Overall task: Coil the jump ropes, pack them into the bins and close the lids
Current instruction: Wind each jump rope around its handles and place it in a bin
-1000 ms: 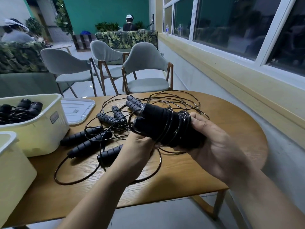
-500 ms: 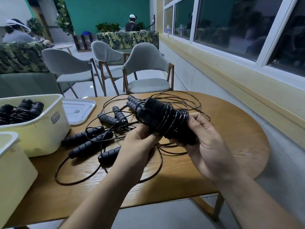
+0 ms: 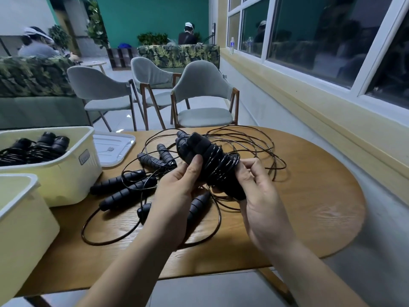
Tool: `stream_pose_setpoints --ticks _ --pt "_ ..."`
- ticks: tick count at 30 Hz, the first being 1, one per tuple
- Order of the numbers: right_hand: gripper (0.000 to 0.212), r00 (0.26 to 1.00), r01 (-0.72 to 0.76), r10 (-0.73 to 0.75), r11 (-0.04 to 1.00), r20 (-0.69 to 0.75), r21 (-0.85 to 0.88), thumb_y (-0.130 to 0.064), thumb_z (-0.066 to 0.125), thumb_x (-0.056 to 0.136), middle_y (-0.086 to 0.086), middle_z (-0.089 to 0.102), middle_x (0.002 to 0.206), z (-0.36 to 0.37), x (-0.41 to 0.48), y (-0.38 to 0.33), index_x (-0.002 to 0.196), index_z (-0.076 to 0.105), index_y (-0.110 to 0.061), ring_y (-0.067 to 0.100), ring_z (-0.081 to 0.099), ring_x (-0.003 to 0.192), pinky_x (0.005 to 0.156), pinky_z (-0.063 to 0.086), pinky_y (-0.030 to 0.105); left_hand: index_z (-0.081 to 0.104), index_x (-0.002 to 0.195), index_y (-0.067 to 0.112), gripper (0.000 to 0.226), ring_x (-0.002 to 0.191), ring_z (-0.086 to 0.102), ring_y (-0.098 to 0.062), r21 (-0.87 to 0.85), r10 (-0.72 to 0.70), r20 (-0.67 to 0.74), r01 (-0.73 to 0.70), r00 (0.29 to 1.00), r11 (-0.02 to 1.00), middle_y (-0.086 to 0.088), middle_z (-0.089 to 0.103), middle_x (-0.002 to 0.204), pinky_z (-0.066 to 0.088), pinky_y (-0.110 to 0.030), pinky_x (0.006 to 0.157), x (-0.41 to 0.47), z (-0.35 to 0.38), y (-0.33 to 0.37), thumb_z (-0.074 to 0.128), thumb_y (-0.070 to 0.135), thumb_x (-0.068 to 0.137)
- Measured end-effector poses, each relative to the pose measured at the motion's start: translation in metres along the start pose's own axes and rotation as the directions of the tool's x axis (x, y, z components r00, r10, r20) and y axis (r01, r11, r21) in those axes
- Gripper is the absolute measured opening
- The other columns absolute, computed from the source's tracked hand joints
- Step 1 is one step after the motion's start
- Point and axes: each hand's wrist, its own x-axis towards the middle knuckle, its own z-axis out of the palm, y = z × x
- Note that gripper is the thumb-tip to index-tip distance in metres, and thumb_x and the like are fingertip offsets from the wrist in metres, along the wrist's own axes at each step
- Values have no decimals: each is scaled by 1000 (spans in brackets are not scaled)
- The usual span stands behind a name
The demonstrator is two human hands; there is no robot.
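Observation:
Above the wooden table point(image 3: 309, 196) I hold a black jump rope bundle point(image 3: 212, 160), its cord wound round the paired foam handles. My left hand point(image 3: 177, 189) grips the bundle from the left, thumb on the handles. My right hand point(image 3: 259, 191) holds its lower right end, fingertips pinching the cord. Several loose black jump ropes point(image 3: 141, 173) lie tangled on the table behind and under my hands. A cream bin point(image 3: 73, 173) at the left holds coiled ropes point(image 3: 33, 147). A second cream bin point(image 3: 22, 218) stands nearer, at the left edge.
A white bin lid point(image 3: 115, 147) lies flat on the table beside the far bin. Grey chairs point(image 3: 203, 96) stand behind the table. A yellow wall ledge and windows run along the right. Two people sit far back in the room.
The bundle has tilted more upright and come closer to me. My right hand has shifted from cradling it underneath to pinching the cord at its lower end.

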Motion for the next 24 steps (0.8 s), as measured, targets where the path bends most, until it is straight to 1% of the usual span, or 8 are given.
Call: stream_pose_setpoints --ticks 2,4,6,9,12,16,20,24 --pt "23 999 34 -30 993 35 -113 -43 54 111 4 74 110 10 -2 -3 108 64 -22 22 70 105 94 58 41 76 121 5 40 112 75 -33 29 23 -16 -22 1000 999 -16 79 116 63 -40 94 0 -7 12 62 37 102" --pt "17 993 81 -59 970 98 -230 -32 50 114 -8 74 100 22 -4 -9 106 63 -23 6 68 94 83 53 20 77 118 7 39 109 76 -29 94 49 -37 -45 998 995 -13 80 114 63 -39 92 1 -19 27 62 39 101" --pt "16 984 109 -55 938 169 -328 -24 49 115 -13 73 98 35 -6 -14 107 63 -23 1 66 92 75 48 13 77 114 8 34 100 77 -22 150 83 -57 -74 995 986 -11 81 110 63 -28 84 -2 -33 43 59 34 103" --pt "18 965 135 -29 908 261 -397 -22 47 115 -14 75 102 63 -11 -20 114 64 -27 4 69 99 78 53 18 77 117 12 29 102 78 -27 246 83 -90 -59 992 967 -10 81 110 63 -38 88 -10 -60 70 57 32 108" --pt "17 932 143 8 910 361 -389 -23 49 115 -13 78 104 89 -13 -24 118 66 -27 3 75 95 75 60 23 79 114 16 26 94 80 -28 328 79 -135 -31 988 944 -11 82 105 63 -36 70 -18 -90 100 61 34 106" --pt "17 890 145 50 911 453 -386 -26 53 112 -14 77 107 126 -12 -21 115 67 -34 11 75 101 86 63 41 78 114 12 27 93 78 -25 492 145 -158 -49 977 869 -13 82 105 62 -33 80 -28 -131 139 58 29 108" --pt "16 868 204 18 898 496 -390 -23 58 110 -17 75 104 161 -7 -16 114 68 -34 4 72 100 83 59 22 80 114 18 30 98 72 -25 659 194 -159 -42 968 751 -5 82 104 53 -41 87 -37 -179 169 57 37 108" --pt "13 832 264 27 860 554 -438 -29 62 107 -14 73 110 200 2 -6 118 68 -32 7 71 104 88 63 37 76 114 17 31 96 70 -21 719 214 -228 16 950 695 -4 81 103 51 -38 82 -43 -221 196 57 40 108"
